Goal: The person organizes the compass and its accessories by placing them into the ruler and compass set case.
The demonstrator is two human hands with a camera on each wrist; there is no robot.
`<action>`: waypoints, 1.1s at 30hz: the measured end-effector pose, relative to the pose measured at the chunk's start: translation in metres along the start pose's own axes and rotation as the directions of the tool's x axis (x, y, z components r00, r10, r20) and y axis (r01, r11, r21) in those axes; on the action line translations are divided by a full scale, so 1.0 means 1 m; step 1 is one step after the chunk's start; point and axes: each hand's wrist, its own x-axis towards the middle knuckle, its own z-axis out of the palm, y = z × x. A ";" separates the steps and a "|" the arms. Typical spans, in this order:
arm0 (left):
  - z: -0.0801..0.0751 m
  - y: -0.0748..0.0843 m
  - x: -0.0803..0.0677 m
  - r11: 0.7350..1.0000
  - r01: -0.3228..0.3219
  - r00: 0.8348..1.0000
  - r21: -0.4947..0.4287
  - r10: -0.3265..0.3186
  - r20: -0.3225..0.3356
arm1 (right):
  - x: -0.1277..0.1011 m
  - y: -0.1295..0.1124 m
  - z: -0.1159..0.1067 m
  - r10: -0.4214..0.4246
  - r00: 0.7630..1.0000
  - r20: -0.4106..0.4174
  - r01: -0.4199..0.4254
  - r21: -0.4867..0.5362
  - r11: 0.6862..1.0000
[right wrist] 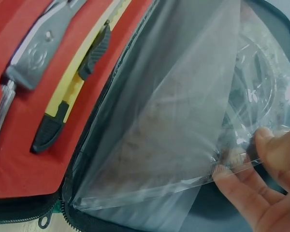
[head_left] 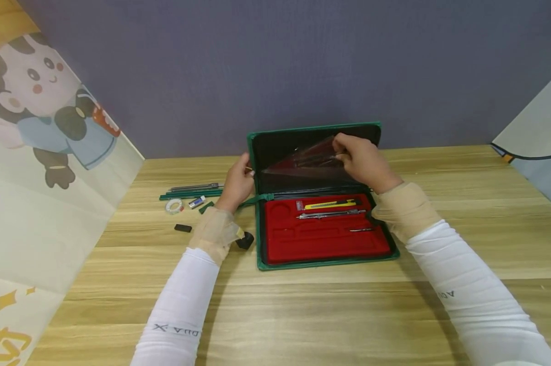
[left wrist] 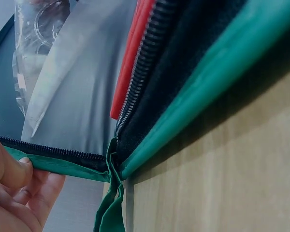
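Right hand: the right hand (head_left: pixel 362 160) pinches the free edge of a clear plastic sleeve (head_left: pixel 309 157) between thumb and fingertips (right wrist: pixel 237 164), lifting it off the inside of the case lid (head_left: pixel 275 145).

Sleeve: the clear plastic sleeve fans out from those fingertips toward the hinge; a see-through moulded piece, possibly a protractor, shows behind it by the thumb, though glare blurs its outline.

Left hand: the left hand (head_left: pixel 236 185) grips the lid's green zippered rim (left wrist: pixel 63 162), its fingers (left wrist: pixel 19 176) curled round the edge and holding the lid upright.

Case: the green zip case (head_left: pixel 326 262) lies open on the wooden table (head_left: pixel 303 315), its lid standing at the fingers and its base below the right wrist.

Tray: a red flocked tray (head_left: pixel 326 239) fills the base, just beneath the pinching fingers.

In the tray: a yellow-and-black utility knife (head_left: pixel 330 204) sits nearest the hinge; a metal compass (head_left: pixel 330 214) lies just beside it, farther from the fingers; a small metal part (head_left: pixel 361 230) lies beyond that; several moulded slots are bare.

Loose on the table: outward from the left hand lie long green and metal rods (head_left: pixel 193 190), a tape roll (head_left: pixel 174 206), a small eraser (head_left: pixel 196 202), a small black block (head_left: pixel 182 228) and a black rounded piece (head_left: pixel 245 240) beside the left wrist.
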 end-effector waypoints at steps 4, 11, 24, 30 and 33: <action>0.000 -0.001 0.000 1.000 0.002 1.000 0.011 -0.002 0.004 | 0.001 0.000 0.002 -0.009 1.000 0.024 0.009 -0.011 1.000; 0.000 -0.001 0.001 1.000 0.014 1.000 0.002 -0.014 0.018 | 0.003 -0.004 0.005 -0.010 0.996 0.091 0.014 -0.041 0.999; -0.001 -0.002 -0.002 1.000 -0.001 1.000 0.007 0.001 0.019 | 0.008 -0.017 0.014 0.039 0.975 0.218 -0.012 -0.124 0.992; -0.002 -0.003 -0.003 1.000 0.004 1.000 0.011 -0.004 0.026 | 0.007 -0.023 0.016 0.035 0.976 0.216 -0.006 -0.136 0.991; -0.002 -0.005 -0.004 1.000 0.002 1.000 0.013 -0.002 0.023 | 0.006 -0.025 0.017 0.030 0.976 0.216 0.000 -0.140 0.990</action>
